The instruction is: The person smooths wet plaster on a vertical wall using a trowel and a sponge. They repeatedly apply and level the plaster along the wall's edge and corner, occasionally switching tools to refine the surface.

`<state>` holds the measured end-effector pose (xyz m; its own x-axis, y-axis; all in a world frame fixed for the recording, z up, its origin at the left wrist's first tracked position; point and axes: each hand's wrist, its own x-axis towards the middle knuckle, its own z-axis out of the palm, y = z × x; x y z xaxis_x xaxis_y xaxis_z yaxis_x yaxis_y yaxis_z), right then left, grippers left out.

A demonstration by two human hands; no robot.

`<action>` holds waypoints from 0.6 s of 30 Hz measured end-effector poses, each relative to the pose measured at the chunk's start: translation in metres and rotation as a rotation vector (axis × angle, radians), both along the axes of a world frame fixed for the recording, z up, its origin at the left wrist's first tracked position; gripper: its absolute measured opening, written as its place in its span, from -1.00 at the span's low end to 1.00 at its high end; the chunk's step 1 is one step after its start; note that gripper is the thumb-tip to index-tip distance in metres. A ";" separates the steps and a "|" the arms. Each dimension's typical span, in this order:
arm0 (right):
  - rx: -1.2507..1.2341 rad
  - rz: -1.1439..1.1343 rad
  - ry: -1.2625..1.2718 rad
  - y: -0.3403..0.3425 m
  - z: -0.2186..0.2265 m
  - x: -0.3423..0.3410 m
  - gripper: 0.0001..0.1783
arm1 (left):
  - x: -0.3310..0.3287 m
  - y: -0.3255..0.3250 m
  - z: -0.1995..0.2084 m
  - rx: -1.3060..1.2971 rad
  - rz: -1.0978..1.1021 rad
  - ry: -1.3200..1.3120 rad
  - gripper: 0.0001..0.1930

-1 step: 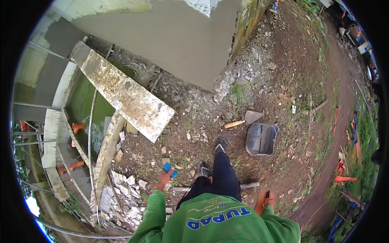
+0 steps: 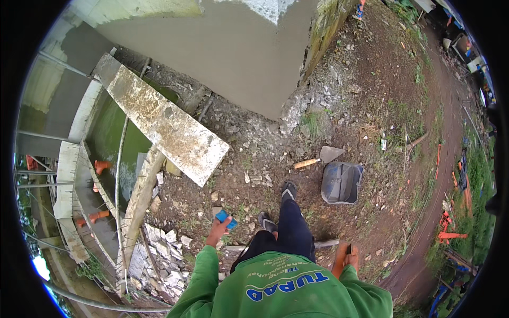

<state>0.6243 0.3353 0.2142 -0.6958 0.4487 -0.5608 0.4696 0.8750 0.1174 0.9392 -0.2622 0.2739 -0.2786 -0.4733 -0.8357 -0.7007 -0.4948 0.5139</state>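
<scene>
My left hand is closed around a small blue block, perhaps a sponge, above the ground at my left side. In my right hand is the handle of a flat, orange-brown plastering float, held low beside my right hip. Ahead of my feet lies a trowel with a wooden grip and a grey pointed blade. Its blade is close to a dark cut-open plastic container, which has grey residue inside. Neither hand touches the trowel or the container.
A wall with smooth grey plaster stands ahead. A mortar-stained plank slopes over green water on the left, near poles and a timber beam. Broken rubble lies left of me; orange pipe pieces lie far right.
My right hand and the float have risen slightly in the picture. My left hand with the blue block has shifted a little to the right. The trowel and container have stayed put.
</scene>
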 end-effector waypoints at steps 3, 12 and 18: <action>-0.249 0.323 0.067 -0.125 0.010 -0.037 -0.50 | -0.070 0.019 0.015 0.050 0.349 0.345 -0.60; -1.157 0.927 0.346 -0.465 0.178 0.022 -0.49 | -0.165 0.032 0.121 0.334 0.436 0.972 -0.39; -1.310 1.043 0.196 -0.503 0.215 0.100 -0.06 | -0.109 0.011 0.126 0.209 0.596 1.015 -0.52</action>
<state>0.7238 -0.1672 0.4288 -0.4739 -0.8800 -0.0319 -0.4134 0.2543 -0.8743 0.8306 -0.2510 0.3999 -0.6389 -0.6328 -0.4375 0.3465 -0.7444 0.5708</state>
